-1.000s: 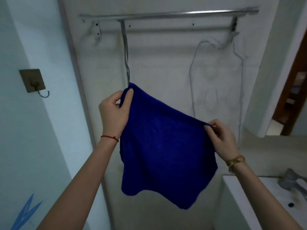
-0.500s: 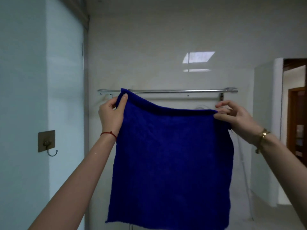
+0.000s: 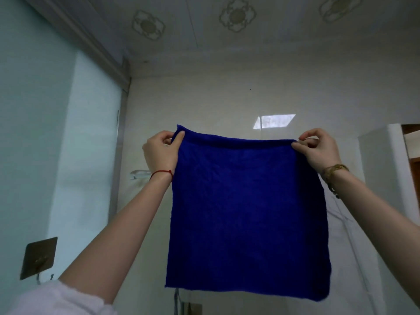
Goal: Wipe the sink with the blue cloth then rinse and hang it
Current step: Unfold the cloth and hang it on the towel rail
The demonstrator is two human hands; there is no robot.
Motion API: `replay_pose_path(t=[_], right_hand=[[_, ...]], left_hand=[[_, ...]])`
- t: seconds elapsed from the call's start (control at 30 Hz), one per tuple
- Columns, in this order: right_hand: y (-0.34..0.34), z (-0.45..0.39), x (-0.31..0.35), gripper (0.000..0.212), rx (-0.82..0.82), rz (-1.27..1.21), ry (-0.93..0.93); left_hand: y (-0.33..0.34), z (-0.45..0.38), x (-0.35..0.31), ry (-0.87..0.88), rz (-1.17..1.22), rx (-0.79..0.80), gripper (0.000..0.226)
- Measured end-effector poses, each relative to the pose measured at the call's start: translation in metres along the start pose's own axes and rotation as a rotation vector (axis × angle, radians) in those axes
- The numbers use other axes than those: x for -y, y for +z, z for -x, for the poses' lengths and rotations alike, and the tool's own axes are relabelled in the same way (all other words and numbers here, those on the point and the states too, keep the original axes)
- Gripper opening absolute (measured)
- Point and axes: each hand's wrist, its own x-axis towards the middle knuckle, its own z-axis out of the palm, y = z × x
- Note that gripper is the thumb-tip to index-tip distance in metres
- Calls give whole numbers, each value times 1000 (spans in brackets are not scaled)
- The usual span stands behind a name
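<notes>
The blue cloth (image 3: 247, 214) hangs flat and spread wide in front of the back wall. My left hand (image 3: 160, 151) pinches its top left corner, and my right hand (image 3: 318, 148) pinches its top right corner. Both arms are raised high. The metal towel rail (image 3: 139, 174) shows only as a short end left of the cloth, below my left wrist; the cloth hides the rest of it. The sink is out of view.
A square adhesive wall hook (image 3: 38, 258) sits on the left wall, low down. A thin wire hanger (image 3: 347, 223) shows at the cloth's right edge. A white partition and a doorway (image 3: 411, 151) stand at the far right. The ceiling fills the top.
Both hands have lifted the cloth higher and stretched its top edge straight. The view has tilted up, so the rail that showed above the cloth is now mostly hidden behind it.
</notes>
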Motion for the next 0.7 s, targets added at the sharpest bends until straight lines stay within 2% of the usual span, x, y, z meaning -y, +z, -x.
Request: replay_pose_path(t=[0.17, 0.4, 0.5, 0.63, 0.7], right_hand=[[20, -43, -18, 20, -8, 141, -40], [35, -62, -53, 13, 171, 340, -52], [36, -63, -58, 12, 270, 471, -85], [35, -64, -60, 27, 303, 683, -149], [35, -60, -60, 33, 290, 688, -161]], left_hand=[[32, -24, 14, 40, -82, 36, 26], [56, -21, 53, 90, -391, 118, 31], [58, -14, 67, 67, -453, 141, 31], [60, -8, 79, 74, -406, 141, 24], [60, -8, 80, 125, -400, 144, 24]])
